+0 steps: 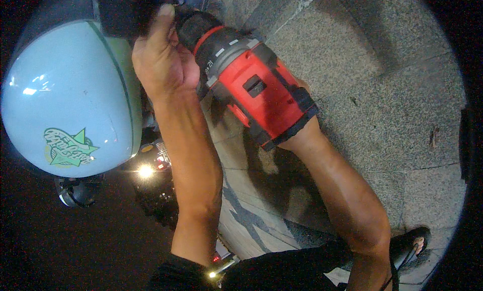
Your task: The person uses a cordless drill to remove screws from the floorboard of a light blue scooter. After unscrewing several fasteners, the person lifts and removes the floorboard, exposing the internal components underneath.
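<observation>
Head view, looking down: my left hand is curled around the dark front end of a red and black plastic cordless drill, thumb raised along a black part at the top edge. My right hand is hidden behind the drill's body; only the forearm shows below it, so I cannot tell how those fingers are set, though it presumably holds the grip. The drill sits high in the middle, nose pointing up and left toward the black part. A smooth, glossy, rounded pale-blue helmet with a green sticker lies just left of my left wrist. Below it is dark machinery with a small bright lamp. Rough grey speckled stone paving spreads to the right. Risk, in my judgement: my thumb lies close to the rotating nose and could be caught if the bit slips.
</observation>
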The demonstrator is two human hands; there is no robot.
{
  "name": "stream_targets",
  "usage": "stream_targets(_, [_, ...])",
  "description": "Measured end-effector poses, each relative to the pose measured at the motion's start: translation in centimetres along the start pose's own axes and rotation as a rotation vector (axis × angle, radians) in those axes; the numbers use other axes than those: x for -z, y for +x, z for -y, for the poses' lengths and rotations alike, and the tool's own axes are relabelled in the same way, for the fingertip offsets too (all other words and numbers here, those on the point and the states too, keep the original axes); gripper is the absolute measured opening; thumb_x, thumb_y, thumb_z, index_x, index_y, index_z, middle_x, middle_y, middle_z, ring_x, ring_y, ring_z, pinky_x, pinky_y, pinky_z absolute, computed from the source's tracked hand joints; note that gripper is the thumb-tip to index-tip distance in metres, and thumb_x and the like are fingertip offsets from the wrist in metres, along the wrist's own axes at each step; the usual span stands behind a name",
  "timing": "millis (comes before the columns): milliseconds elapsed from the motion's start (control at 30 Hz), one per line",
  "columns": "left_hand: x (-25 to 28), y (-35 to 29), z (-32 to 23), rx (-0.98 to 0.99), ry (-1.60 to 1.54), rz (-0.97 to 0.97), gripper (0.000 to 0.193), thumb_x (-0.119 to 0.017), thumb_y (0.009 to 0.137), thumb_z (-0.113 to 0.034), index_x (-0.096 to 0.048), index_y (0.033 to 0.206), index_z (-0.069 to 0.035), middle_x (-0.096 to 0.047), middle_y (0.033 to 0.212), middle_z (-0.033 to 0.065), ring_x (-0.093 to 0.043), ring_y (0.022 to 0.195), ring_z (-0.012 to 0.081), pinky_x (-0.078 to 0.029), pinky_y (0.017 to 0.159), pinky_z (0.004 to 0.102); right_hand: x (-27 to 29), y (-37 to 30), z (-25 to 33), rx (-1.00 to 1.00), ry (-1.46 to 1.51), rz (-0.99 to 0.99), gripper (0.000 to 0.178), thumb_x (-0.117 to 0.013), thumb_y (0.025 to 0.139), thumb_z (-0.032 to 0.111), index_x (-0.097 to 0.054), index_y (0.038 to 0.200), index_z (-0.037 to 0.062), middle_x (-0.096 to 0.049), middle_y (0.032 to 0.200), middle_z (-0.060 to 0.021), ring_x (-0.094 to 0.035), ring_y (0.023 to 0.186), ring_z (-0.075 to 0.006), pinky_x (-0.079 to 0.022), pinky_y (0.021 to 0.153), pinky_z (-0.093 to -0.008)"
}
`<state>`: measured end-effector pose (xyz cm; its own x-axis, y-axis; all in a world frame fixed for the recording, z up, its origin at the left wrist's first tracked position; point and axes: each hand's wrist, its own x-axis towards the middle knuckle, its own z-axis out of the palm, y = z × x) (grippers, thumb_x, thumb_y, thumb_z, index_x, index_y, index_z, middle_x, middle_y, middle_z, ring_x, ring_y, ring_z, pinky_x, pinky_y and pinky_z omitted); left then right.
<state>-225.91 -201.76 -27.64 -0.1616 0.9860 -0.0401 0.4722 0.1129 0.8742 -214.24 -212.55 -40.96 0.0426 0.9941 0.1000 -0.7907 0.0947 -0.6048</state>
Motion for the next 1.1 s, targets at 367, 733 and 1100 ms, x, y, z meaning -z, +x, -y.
stream_targets(367, [0.2,0.7,0.0,-0.013,0.058,-0.031,0.027,-0.055,0.094,-0.021,-0.064,0.105,0.002,-0.069,0.097,0.0119,-0.066,0.085,0.0219,-0.053,0.081,0.0337,-2.1,-1.7,-0.5,-0.130,0.177,-0.022,0.067,-0.076,0.067,0.006,-0.048,0.128,0.0042,-0.064,0.112,-0.0069,-0.062,0.103,-0.0181,-0.047,0.094,-0.0335])
stream_targets(733, [2.3,1.1,0.5,0.038,0.042,0.149,0.034,-0.048,0.098,-0.027,-0.061,0.110,0.002,-0.068,0.101,0.0130,-0.066,0.087,0.0216,-0.052,0.082,0.0334,-2.9,-2.5,-1.0,-0.114,0.253,-0.110,0.078,-0.081,0.061,0.006,-0.045,0.130,0.0026,-0.063,0.116,-0.0085,-0.062,0.105,-0.0182,-0.046,0.096,-0.0333])
stream_targets(1100, [2.4,1.6,-0.2,0.138,0.069,0.099,0.036,-0.050,0.097,-0.029,-0.060,0.110,0.002,-0.068,0.099,0.0137,-0.066,0.087,0.0247,-0.053,0.082,0.0367,-3.2,-3.1,-0.4,-0.008,0.029,-0.179,0.085,-0.086,0.057,0.014,-0.046,0.130,0.0011,-0.063,0.115,-0.0126,-0.061,0.107,-0.0225,-0.047,0.094,-0.0342])
